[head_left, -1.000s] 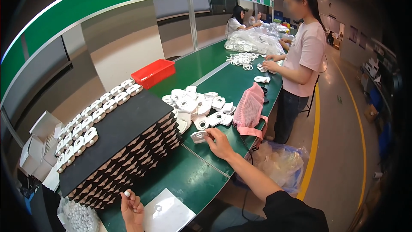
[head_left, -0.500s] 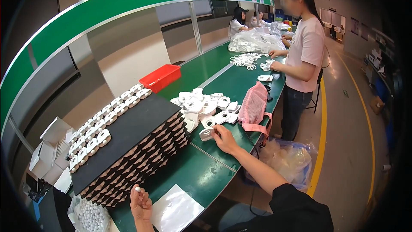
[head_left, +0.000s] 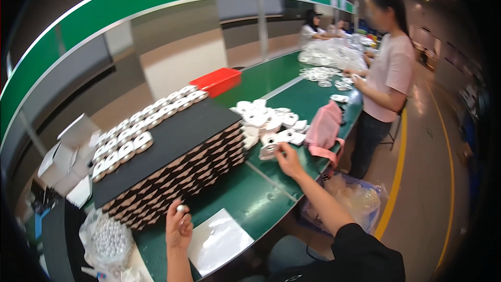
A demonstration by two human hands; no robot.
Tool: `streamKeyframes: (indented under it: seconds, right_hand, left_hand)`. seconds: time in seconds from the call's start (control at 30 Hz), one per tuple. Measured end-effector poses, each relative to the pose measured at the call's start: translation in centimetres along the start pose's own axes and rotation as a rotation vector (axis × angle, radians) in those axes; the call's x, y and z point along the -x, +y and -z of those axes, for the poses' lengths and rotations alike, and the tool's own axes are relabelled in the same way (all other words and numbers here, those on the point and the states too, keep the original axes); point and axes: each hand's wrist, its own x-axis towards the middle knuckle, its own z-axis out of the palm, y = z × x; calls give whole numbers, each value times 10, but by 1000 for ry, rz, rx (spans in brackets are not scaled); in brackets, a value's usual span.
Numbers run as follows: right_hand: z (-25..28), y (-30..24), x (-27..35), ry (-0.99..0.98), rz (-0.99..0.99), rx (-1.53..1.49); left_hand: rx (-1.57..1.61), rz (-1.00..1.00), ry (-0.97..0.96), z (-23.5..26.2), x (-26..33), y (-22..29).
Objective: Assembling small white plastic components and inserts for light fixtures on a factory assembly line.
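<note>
My left hand (head_left: 178, 227) is raised at the near edge of the green bench and pinches a small silver ball (head_left: 180, 209) between its fingertips. My right hand (head_left: 287, 159) reaches far across the bench and grips a white plastic part (head_left: 269, 151) at the near edge of a pile of white plastic parts (head_left: 267, 119). Between the hands stands a tall stack of black trays (head_left: 172, 151). A row of white parts (head_left: 146, 123) lies along its far edge.
A clear bag of silver balls (head_left: 108, 242) and a white sheet (head_left: 219, 240) lie near my left hand. A pink bag (head_left: 323, 128) hangs at the bench edge, a red box (head_left: 216, 81) sits behind the pile, white cartons (head_left: 70, 156) at left. Other people work at the bench beyond.
The view has swung left and closer to the bench. My right hand has lifted the white part slightly off the bench. My left hand has risen, still holding the ball.
</note>
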Motion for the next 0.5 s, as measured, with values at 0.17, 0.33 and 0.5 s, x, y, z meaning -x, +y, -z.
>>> streamKeyframes:
  seconds: [0.17,0.33,0.5]
  right_hand:
    - [9,1,0,-50,-49,26]
    - [7,9,-1,-67,-73,-27]
    - [9,-21,5,-33,-105,-181]
  left_hand:
    - [-36,58,-155,0,-5,-3]
    - [-68,63,-56,-1,-3,4]
    - [-67,77,-44,-5,-6,4]
